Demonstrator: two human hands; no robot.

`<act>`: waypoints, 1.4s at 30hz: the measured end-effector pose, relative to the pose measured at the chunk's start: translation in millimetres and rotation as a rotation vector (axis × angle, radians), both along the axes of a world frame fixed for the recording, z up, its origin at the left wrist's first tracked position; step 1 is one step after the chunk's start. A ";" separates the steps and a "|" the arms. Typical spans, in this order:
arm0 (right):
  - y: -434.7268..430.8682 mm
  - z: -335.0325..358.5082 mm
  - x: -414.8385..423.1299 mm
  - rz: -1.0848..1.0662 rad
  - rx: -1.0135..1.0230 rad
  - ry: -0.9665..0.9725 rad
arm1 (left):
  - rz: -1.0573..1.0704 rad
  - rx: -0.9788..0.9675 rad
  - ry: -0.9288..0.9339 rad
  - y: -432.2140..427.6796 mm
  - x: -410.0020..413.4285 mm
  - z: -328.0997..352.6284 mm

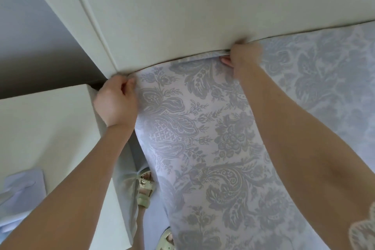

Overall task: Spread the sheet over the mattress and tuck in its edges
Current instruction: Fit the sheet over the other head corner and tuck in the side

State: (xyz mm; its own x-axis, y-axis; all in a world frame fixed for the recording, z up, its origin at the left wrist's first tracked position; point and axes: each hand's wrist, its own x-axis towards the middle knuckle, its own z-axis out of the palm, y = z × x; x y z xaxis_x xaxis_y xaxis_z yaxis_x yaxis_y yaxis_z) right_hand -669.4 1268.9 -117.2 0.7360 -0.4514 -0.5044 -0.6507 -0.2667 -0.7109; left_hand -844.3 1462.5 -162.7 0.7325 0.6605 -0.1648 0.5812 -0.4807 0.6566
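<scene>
Lace trim (pixel 363 233), bottom right corner, nearest the camera. Sandals (pixel 145 189) on the floor, between nightstand (pixel 50 128) and bed side. Sheet (pixel 203 148), pale with grey floral print: lies over the mattress and hangs down its near side. Left hand (pixel 116 100): at the mattress corner by the headboard (pixel 182 16), fingers curled tight, pinching the sheet's edge. Right hand (pixel 242 56): further along the head edge, fingers pushed into the gap between mattress and headboard, closed on sheet; fingertips hidden. Wall (pixel 24 26), grey, far left.
</scene>
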 end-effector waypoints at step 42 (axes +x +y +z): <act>38.0 16.1 -74.0 1.203 -0.700 -0.408 | 0.439 -1.312 0.015 -19.7 -17.3 21.5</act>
State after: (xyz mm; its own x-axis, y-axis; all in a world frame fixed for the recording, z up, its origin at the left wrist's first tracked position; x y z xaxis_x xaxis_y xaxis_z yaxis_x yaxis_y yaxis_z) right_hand -743.4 1306.9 -101.1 0.8754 0.4706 -0.1106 0.4256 -0.8587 -0.2853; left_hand -861.6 1442.8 -141.1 0.4993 0.1910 -0.8451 0.5335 0.7008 0.4735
